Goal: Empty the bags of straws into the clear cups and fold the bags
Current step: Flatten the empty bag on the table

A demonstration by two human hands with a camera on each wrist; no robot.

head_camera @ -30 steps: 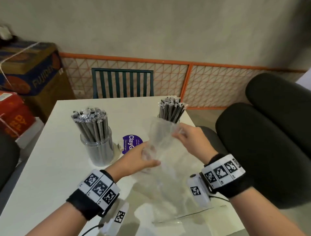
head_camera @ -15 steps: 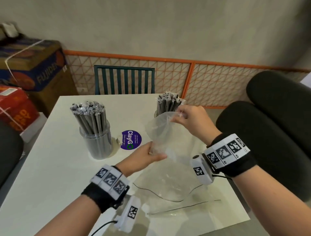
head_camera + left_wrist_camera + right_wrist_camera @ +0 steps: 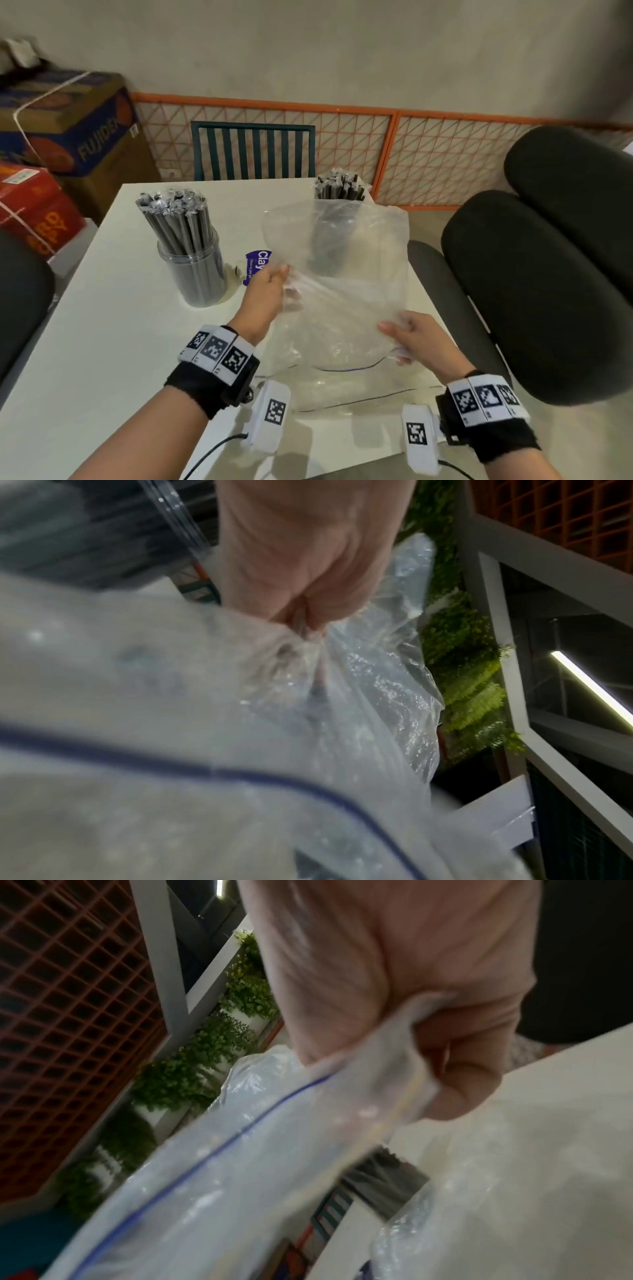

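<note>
White table (image 3: 102, 342) in front of a grey wall with an orange mesh fence (image 3: 342, 144) along its foot; green slatted chair (image 3: 253, 150) at the far edge, black padded chairs (image 3: 534, 291) to the right, stacked cardboard boxes (image 3: 61, 137) to the left.

Over the right half of the table, a clear plastic bag (image 3: 346, 274), empty, held up and spread between both hands, its far part lifted in front of the far cup. Beneath it, flat on the table, a second clear bag (image 3: 342, 394) with a dark line along its edge.

Near cup (image 3: 191, 270) standing left of the bags, upright, packed with grey straws (image 3: 174, 219). Far cup (image 3: 325, 257) seen through the held bag, more straws (image 3: 339, 186) sticking out above the plastic.

Left hand (image 3: 265, 294) at the bag's left edge: fingers (image 3: 308, 607) bunched and pressed together, pinching a gathered fold of plastic. Right hand (image 3: 416, 337) at the near right corner: thumb on top, fingers (image 3: 462, 1074) curled underneath, clamping the edge with the blue line between them.

Purple round sticker (image 3: 257, 265) on the table between cup and left hand, partly hidden.
</note>
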